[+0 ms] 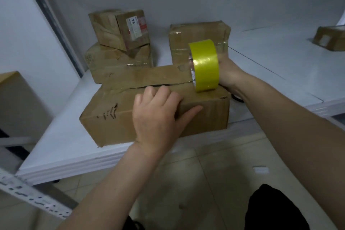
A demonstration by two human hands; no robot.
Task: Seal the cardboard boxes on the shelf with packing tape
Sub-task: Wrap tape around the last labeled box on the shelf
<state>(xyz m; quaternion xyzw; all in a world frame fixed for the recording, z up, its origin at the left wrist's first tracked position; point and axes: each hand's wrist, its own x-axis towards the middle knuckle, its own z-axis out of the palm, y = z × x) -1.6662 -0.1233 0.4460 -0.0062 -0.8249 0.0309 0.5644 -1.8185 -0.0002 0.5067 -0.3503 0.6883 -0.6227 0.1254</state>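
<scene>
Up front, left hand [156, 115] presses the box [155, 110] edge; right hand [228, 74] grips the tape roll [204, 65].

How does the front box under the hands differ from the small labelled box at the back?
The front box lies flat on the shelf; the small labelled box sits tilted atop another. The front box's top seam gapes; the small labelled box looks closed. Only the latter shows a label. Both are brown cardboard.

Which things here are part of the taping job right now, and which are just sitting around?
In use:
front box, its top seam open
yellow tape roll, gripped by the right hand
left hand, resting on the front box

Sitting around:
stacked boxes behind
taped box behind the roll
far box at right
white scrap on the floor
</scene>
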